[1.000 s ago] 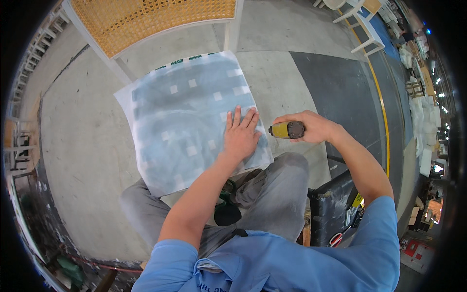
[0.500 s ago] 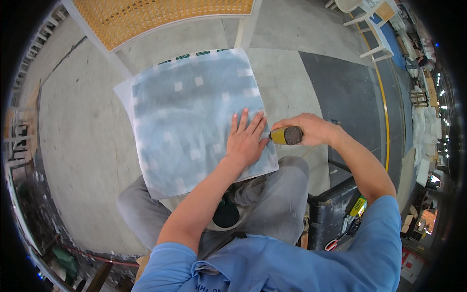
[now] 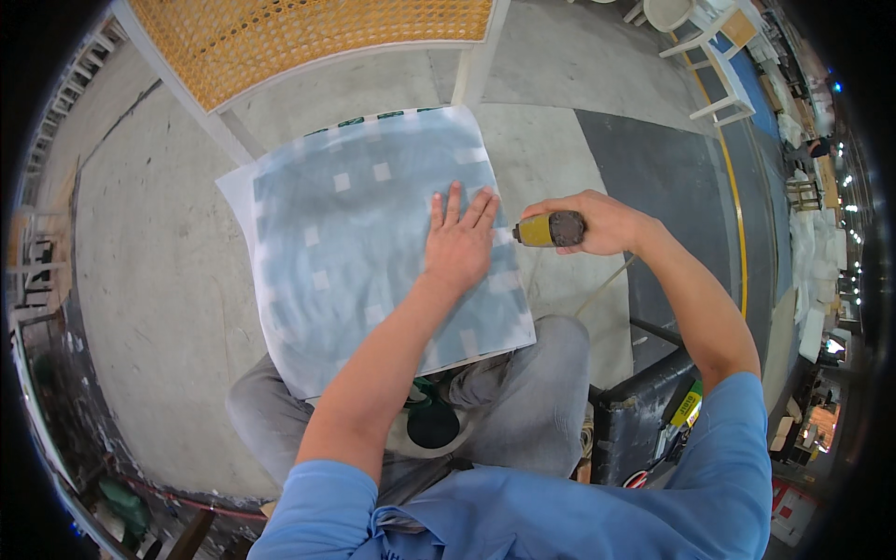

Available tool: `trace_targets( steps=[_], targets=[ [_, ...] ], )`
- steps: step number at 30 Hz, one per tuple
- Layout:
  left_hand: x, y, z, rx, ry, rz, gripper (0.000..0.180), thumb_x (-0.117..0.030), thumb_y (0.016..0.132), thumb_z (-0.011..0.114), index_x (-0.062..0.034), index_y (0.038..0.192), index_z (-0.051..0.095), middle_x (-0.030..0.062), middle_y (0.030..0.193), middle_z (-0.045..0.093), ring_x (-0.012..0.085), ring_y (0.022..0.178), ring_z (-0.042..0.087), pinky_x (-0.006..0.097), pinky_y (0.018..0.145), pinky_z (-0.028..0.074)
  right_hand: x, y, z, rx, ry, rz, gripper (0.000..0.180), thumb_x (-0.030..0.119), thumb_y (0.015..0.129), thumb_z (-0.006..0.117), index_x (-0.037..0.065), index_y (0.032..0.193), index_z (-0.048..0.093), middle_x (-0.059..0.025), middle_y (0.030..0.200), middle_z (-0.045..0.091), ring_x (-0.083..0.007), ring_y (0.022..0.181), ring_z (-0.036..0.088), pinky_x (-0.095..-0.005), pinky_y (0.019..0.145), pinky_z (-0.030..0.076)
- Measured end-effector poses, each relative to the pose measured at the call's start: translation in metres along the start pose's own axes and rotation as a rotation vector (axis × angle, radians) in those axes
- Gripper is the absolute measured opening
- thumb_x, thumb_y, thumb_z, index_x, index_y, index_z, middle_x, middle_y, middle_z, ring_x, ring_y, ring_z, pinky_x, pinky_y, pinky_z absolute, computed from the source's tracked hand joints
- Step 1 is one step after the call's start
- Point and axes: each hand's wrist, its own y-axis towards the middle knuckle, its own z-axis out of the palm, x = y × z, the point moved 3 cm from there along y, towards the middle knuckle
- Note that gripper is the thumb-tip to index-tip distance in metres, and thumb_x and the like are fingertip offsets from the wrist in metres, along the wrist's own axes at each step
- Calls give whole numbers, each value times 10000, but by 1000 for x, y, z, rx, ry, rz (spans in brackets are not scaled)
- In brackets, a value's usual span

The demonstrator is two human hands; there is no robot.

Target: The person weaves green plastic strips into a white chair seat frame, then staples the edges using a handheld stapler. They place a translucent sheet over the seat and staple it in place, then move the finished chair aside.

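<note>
A square chair seat (image 3: 373, 238), covered in blue-grey sheet with pale squares, lies over my knees. My left hand (image 3: 461, 235) presses flat on its right half, fingers spread and holding nothing. Just to the right, my right hand (image 3: 602, 224) is wrapped around a yellow staple gun (image 3: 535, 231) with a dark round end. Its narrow nose points left at the seat's right edge, very close to it; I cannot tell if they touch. A white layer (image 3: 235, 201) sticks out at the seat's left side. The seat's underside is hidden.
Beyond the seat stands a white chair frame with a woven cane back (image 3: 317, 42). By my right knee is a black stand (image 3: 644, 411) holding a yellow-green cutter (image 3: 688, 403) and red-handled scissors (image 3: 637, 479). A thin hose (image 3: 605, 285) hangs below my right hand. White chairs (image 3: 719, 79) stand far right.
The staple gun has moved a little farther up along the seat's right edge. My left hand has shifted slightly up and left, still flat on the cover.
</note>
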Motion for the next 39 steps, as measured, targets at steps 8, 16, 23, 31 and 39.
trace_targets(
  steps=[8, 16, 23, 31, 39],
  targets=[
    [0, 1, 1, 47, 3, -13, 569, -309, 1065, 473, -169, 1609, 383, -9, 1686, 332, 380, 1584, 193, 571, 1295, 110, -3, 21, 5, 55, -19, 30, 758, 59, 789, 848, 286, 1457, 572, -131, 1160, 754, -358, 1035, 711, -436, 926, 552],
    [21, 32, -11, -68, -61, -10, 536, -251, 1028, 545, -150, 1551, 483, 9, 1636, 419, 420, 1544, 278, 585, 1274, 190, -9, 21, -25, -47, 34, -51, 768, 13, 778, 829, 258, 1460, 577, -115, 1158, 756, -332, 1032, 706, -412, 949, 540],
    [35, 46, -10, -105, -19, 17, 514, -246, 1037, 529, -161, 1543, 497, -6, 1623, 439, 418, 1543, 292, 584, 1274, 189, 0, 51, -45, -23, -17, -5, 751, 16, 780, 826, 247, 1451, 581, -112, 1193, 743, -332, 1081, 694, -416, 959, 542],
    [35, 47, -6, -69, -8, -2, 517, -261, 1045, 516, -174, 1553, 485, -19, 1646, 407, 404, 1553, 278, 583, 1281, 165, -11, 67, -38, -10, -30, -30, 768, -17, 782, 823, 254, 1459, 582, -103, 1116, 763, -279, 982, 706, -407, 919, 544],
    [48, 76, -14, -155, -48, -76, 484, -292, 1048, 523, -156, 1512, 539, 2, 1650, 400, 426, 1552, 260, 612, 1272, 156, -13, 80, -73, -104, 21, -59, 742, 21, 781, 831, 207, 1456, 587, -106, 1241, 735, -292, 1137, 681, -389, 1022, 519]
  ],
)
